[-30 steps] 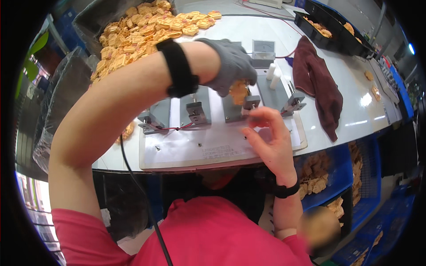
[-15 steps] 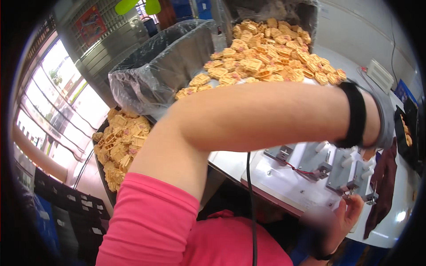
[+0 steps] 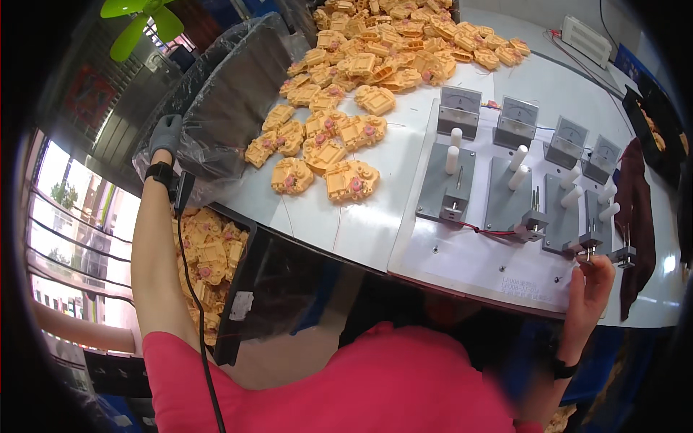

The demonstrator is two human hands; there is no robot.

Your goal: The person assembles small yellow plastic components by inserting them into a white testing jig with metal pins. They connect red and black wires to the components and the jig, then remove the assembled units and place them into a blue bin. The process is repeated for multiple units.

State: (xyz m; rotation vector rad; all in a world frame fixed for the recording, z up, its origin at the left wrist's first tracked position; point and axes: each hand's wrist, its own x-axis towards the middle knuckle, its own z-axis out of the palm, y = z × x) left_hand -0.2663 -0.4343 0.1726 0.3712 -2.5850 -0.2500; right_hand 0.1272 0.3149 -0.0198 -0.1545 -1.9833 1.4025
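Note:
My left hand [image 3: 167, 134], in a grey glove with a black strap and cabled clip at the wrist, is at the near wall of a plastic-lined bin [image 3: 231, 94]. Its fingers are partly hidden, so their grip does not show. At the right, my bare right hand [image 3: 593, 285] pinches a small metal pin [image 3: 588, 252] at the front of a grey test fixture [image 3: 561, 209]. Similar fixtures with white posts [image 3: 452, 159] stand beside it on a white board [image 3: 462, 263]. Several yellow plastic housings [image 3: 351, 180] with thin wires lie on the table between my hands.
Behind the fixtures stand several analog meters [image 3: 460, 108]. A large heap of yellow housings [image 3: 404, 43] covers the far table. More fill a black crate [image 3: 213, 252] below left. A dark cloth [image 3: 635, 231] and a black tray [image 3: 653, 133] lie at the right; a green fan [image 3: 144, 25] is upper left.
My left arm has swung from across the table at far right to the bin at the left. My right hand stays by the fixture pin. The view has shifted, revealing meters and fixtures.

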